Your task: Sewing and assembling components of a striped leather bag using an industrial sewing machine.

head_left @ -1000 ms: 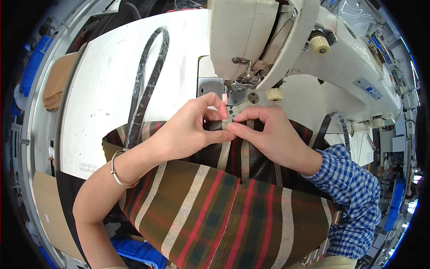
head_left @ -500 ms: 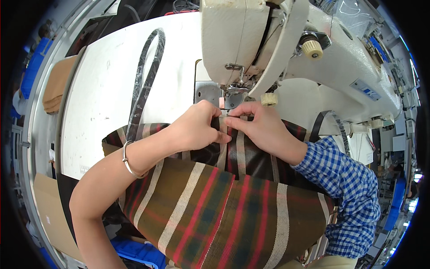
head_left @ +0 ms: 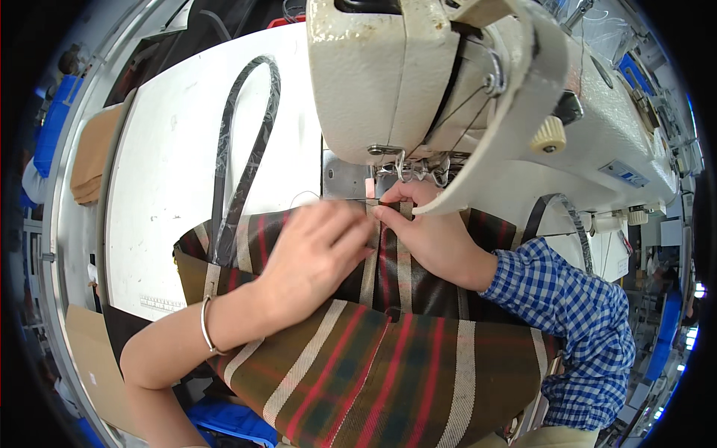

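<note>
Brown plaid fabric [head_left: 433, 373] carries pinkish-red, dark green and cream stripes; the sleeve [head_left: 571, 306] is blue-and-white checked, the counter [head_left: 172, 187] white, the sewing machine [head_left: 358, 89] cream, the bracelet [head_left: 204, 325] silver.

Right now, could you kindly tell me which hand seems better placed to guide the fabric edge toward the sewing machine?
Probably the right hand: it pinches the edge of the plaid fabric close to the sewing machine. The left hand is blurred, farther left, its grip unclear.
</note>
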Motion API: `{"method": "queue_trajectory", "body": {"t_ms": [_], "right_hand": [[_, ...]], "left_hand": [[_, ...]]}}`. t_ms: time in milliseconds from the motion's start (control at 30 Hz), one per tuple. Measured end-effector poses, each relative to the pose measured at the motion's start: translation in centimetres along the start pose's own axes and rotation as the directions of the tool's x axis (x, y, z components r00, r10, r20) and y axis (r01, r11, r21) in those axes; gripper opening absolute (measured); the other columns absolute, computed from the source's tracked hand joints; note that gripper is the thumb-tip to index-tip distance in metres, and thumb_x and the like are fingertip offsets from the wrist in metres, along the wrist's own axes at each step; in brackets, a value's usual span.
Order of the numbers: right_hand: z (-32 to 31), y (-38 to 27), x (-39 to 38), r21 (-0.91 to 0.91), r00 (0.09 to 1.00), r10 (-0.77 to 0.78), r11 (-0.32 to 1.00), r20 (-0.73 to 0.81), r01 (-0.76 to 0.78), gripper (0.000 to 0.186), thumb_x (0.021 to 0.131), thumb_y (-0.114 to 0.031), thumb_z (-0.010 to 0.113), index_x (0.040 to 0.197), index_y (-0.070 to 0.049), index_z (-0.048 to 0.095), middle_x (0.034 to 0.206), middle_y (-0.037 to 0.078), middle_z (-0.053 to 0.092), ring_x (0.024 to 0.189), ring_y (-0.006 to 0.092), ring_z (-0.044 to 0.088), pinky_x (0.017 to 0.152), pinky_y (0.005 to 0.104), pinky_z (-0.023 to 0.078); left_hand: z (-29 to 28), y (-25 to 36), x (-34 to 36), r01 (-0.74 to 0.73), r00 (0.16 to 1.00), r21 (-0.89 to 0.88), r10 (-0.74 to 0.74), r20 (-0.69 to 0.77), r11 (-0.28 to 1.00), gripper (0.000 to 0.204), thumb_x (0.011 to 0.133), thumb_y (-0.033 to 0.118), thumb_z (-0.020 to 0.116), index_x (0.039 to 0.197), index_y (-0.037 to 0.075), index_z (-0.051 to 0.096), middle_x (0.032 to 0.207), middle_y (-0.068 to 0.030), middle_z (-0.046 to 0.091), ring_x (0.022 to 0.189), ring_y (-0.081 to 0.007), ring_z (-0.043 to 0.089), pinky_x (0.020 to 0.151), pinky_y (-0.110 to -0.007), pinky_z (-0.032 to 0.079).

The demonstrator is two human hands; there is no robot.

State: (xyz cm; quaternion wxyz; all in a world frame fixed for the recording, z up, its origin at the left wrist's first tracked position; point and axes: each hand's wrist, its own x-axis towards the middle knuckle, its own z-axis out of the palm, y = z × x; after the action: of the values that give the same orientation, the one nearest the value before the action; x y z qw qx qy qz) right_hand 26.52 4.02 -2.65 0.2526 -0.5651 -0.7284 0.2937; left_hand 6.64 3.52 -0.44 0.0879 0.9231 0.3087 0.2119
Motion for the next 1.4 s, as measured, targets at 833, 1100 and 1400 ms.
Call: {"method": "queue_trajectory", "body": {"t_ms": [833,1100,1400], "right_hand": [[-4.9,1.6,-2.4,-0.483,0.886,-0.338,0.747,0.318,0.458,0.052,0.082,-0.008,0.060,0.133,-0.019,0.055,0.084,0.010,0.060,0.067,0.0296,0.062,0.061,0.0414,0.051],[-5.3,0.6,-1.3,-0.441,0.851,-0.370,0.736,0.372,0.513,0.032,0.081,-0.008,0.057,0.112,-0.010,0.065,0.078,0.006,0.057,0.064,0.0247,0.061,0.053,0.0380,0.049],[-5.9,0.6,0.8,-0.380,0.871,-0.314,0.805,0.378,0.455,0.011,0.077,-0.004,0.056,0.087,-0.003,0.061,0.075,0.015,0.061,0.070,0.0354,0.063,0.059,0.0474,0.049]], "left_hand": [[0.9,-0.2,-1.6,0.003,0.990,-0.028,0.001,0.138,1.000,0.052,0.086,0.011,0.065,0.135,-0.003,0.052,0.138,-0.0174,0.049,0.129,-0.0332,0.050,0.101,-0.043,0.046],[0.7,-0.1,-1.5,-0.074,0.986,0.145,0.051,0.162,0.987,0.053,0.082,0.011,0.059,0.130,-0.012,0.051,0.134,-0.0226,0.051,0.126,-0.0325,0.050,0.106,-0.039,0.043],[0.3,-1.3,-0.5,-0.045,0.971,0.102,0.019,0.240,0.994,0.056,0.082,0.010,0.053,0.133,-0.012,0.049,0.138,-0.0234,0.047,0.130,-0.0333,0.046,0.109,-0.039,0.041]]}}
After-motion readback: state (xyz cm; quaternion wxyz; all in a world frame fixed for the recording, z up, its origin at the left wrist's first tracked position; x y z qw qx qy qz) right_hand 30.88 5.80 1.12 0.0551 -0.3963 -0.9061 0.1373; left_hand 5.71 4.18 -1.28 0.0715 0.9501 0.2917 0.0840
